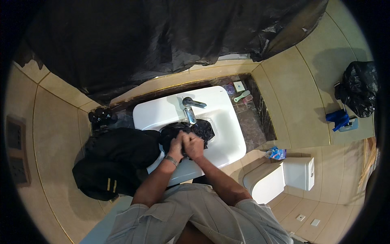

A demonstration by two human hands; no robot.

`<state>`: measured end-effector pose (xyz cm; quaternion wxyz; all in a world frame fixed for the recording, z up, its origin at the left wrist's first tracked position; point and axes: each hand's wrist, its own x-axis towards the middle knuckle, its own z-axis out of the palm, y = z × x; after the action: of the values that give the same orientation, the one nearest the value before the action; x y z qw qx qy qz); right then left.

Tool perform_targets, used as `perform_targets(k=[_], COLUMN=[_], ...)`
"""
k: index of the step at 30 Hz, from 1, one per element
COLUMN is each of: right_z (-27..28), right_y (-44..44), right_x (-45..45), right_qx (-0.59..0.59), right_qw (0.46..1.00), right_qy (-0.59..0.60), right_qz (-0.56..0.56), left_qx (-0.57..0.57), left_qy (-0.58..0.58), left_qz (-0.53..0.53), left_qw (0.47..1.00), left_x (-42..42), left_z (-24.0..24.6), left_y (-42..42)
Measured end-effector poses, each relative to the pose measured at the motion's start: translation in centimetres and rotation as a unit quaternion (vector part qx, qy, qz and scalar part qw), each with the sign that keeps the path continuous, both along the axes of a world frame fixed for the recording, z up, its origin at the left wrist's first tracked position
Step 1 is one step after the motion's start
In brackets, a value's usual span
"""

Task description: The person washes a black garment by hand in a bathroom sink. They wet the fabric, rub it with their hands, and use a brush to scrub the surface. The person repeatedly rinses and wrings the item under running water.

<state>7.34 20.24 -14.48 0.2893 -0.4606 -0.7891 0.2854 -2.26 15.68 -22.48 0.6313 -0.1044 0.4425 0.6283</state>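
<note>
My left hand (176, 147), with a metal watch on its wrist, and my right hand (194, 145) are pressed together over the white washbasin (230, 134). Both are closed on part of a black garment (174, 131); the fingers are slightly blurred. Wet-looking dark cloth (203, 130) lies in the bowl beside my right hand. A chrome faucet (190, 113) stands just beyond my hands, its spout above the cloth. The bulk of black clothing (122, 152), with two yellow stripes, hangs over the basin's left side. Whether it is one piece with the cloth I hold cannot be seen.
Black sheeting (146, 39) hangs above the basin. On the dark stone counter (251, 122) lie a green brush (242, 96) and a small white box (239, 86). A white toilet (268, 183) stands right, a blue packet (276, 153) near it. A black plastic bag (359, 88) hangs far right.
</note>
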Motion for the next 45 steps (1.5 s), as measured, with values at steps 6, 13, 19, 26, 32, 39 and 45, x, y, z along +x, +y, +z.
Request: perform_targets(k=[6,13,19,26,32,39,45], right_z=[1.1,-2.4,-5.3,-1.7,1.3,-3.8,8.5], right_y=[-0.1,8.0,9.4,1.9,2.3,11.2,13.5], right_x=[0.0,2.4,1.4,-0.4,-0.4,2.9,-0.1], right_qx=[0.035,-0.085,-0.441,-0.278,-0.166,-0.047,-0.247], right_qw=[0.997,0.991,0.862,0.940,0.981,0.999,0.955], right_qy=[0.034,-0.034,0.179,0.155,-0.017,-0.002,0.131], right_qz=[0.052,-0.093,-0.174,0.127,0.100,0.001,0.103], left_qx=[-0.141,-0.034,0.001,-0.038,-0.147,-0.144,-0.118], left_qy=[0.115,0.051,0.002,-0.075,-0.005,0.100,0.069], left_qz=[-0.037,0.069,0.046,0.094,0.072,0.061,0.050], left_qw=[0.983,0.996,0.999,0.992,0.987,0.983,0.989], left_x=[0.8,-1.2,-0.3,-1.1,-0.1,-0.1,-3.1], left_z=[-0.8,4.9,5.4,3.6,5.3,8.3,-1.4], left_y=[-0.3,-0.5,-1.8,-1.9,0.3,2.4,-2.4])
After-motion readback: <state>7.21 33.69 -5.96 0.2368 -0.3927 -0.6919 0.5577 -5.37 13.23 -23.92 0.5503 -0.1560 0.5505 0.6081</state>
